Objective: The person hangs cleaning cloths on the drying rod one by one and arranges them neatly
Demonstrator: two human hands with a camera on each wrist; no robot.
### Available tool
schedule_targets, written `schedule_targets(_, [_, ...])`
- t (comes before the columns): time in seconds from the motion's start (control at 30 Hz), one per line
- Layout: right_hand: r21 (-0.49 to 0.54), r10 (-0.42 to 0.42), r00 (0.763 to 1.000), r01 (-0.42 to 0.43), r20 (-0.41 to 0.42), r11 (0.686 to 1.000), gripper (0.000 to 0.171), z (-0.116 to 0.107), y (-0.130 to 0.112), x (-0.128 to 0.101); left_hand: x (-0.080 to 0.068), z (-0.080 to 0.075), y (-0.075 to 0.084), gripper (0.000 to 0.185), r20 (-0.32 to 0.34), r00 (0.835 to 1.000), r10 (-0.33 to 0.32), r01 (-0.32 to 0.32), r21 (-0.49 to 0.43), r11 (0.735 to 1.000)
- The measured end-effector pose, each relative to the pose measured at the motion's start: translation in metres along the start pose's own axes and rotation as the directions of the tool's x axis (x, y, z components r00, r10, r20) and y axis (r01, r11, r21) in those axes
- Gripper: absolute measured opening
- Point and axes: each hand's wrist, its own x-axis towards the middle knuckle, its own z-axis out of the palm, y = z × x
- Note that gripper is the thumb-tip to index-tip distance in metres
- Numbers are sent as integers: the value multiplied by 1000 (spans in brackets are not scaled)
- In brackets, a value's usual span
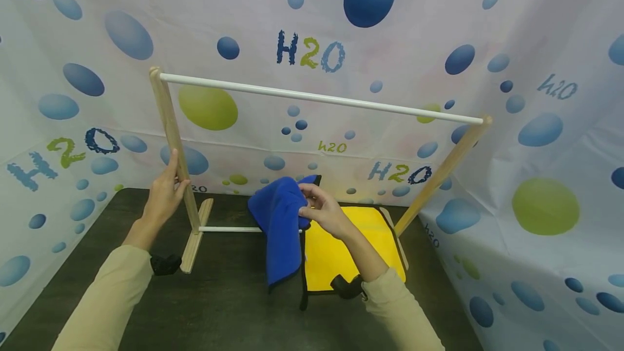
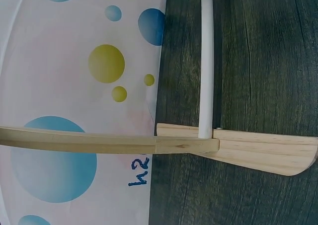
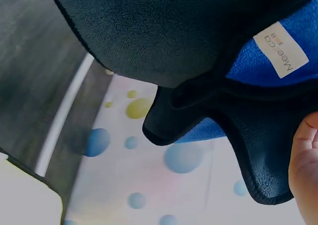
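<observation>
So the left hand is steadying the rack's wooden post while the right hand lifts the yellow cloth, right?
Not quite: in the head view the right hand lifts the blue cloth; the yellow cloth lies flat on the table. The left hand does hold the wooden post.

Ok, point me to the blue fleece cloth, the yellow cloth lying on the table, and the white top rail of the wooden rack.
blue fleece cloth (image 1: pixel 280 242): head view, hanging lower part.
yellow cloth (image 1: pixel 336 259): head view, bare middle of it.
white top rail (image 1: pixel 322 97): head view, midway along the bar.
</observation>
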Motion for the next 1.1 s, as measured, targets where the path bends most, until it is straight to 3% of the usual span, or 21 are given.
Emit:
schedule_targets(0.33, [39, -126, 992, 126, 2, 991, 43, -1, -28, 8, 0, 0, -1, 92, 1, 1000, -13, 13, -5, 1000])
schedule_targets(0.5, [51, -181, 983, 180, 14, 982, 58, -4, -39, 13, -1, 0, -3, 95, 5, 1000, -7, 7, -27, 1000])
schedule_targets(0.63, [56, -184, 983, 183, 7, 981, 69, -7, -48, 16, -1, -1, -5, 96, 18, 1000, -2, 3, -53, 999])
schedule_targets(0.83, [61, -194, 981, 194, -19, 979, 66, -12, -62, 24, -1, -5, -3, 95, 49, 998, -36, 40, -93, 995])
schedule_targets(1.1, [80, -336, 942, 336, -7, 939, 61, -14, -92, 43, -1, -3, -3, 94, 46, 998, -49, 54, -93, 994])
